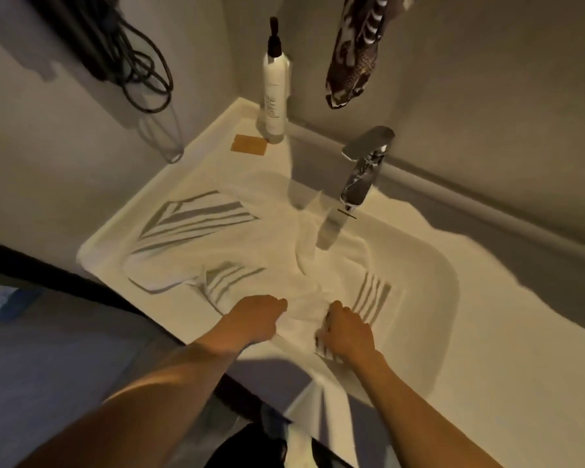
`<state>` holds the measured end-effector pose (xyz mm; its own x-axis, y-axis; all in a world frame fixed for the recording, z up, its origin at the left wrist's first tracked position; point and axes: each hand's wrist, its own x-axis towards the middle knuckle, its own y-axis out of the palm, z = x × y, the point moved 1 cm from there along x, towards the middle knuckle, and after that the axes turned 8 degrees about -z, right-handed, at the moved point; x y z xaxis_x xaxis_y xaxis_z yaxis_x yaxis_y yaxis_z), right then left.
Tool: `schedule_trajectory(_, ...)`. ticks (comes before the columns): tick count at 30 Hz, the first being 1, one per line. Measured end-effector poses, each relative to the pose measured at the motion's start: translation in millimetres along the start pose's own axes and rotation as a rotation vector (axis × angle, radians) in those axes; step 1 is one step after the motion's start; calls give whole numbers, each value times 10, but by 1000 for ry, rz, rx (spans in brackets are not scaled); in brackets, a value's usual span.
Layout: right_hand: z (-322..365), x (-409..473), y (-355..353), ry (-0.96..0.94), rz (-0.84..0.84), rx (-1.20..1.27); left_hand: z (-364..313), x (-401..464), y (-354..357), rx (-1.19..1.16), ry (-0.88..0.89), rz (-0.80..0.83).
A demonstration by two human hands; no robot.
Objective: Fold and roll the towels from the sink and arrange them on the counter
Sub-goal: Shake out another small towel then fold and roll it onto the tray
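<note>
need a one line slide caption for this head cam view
Both hands, left and right, grip a white grey-striped towel heaped in the white sink under a chrome tap.

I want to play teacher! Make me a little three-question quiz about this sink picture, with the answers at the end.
1. True or false: both hands are gripping a white striped towel at the front of the sink.
2. What stands in the back corner of the counter, left of the tap?
A. a cup
B. a tall white pump bottle
C. a toothbrush
3. Fill in: the flat little thing beside the bottle is coloured ____.

Key:
1. True. The left hand and the right hand both bunch the cloth.
2. B, the pump bottle.
3. Orange, the small orange rectangle.
</note>
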<state>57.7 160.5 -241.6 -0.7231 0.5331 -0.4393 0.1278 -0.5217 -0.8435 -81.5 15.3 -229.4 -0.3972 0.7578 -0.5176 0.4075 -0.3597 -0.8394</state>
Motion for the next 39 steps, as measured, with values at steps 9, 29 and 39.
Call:
schedule_trajectory(9, -179, 25, -689, -97, 5, 92, 143, 42, -1018, -443, 1, -329)
schedule_trajectory(29, -721, -1839, -3124, -391, -630, 727, -2960, -1416, -3487, -778, 873, -707)
schedule_trajectory(39, -1875, -2415, -3338, -110, -683, 212, -3084, -1431, -3361, -403, 706, -583)
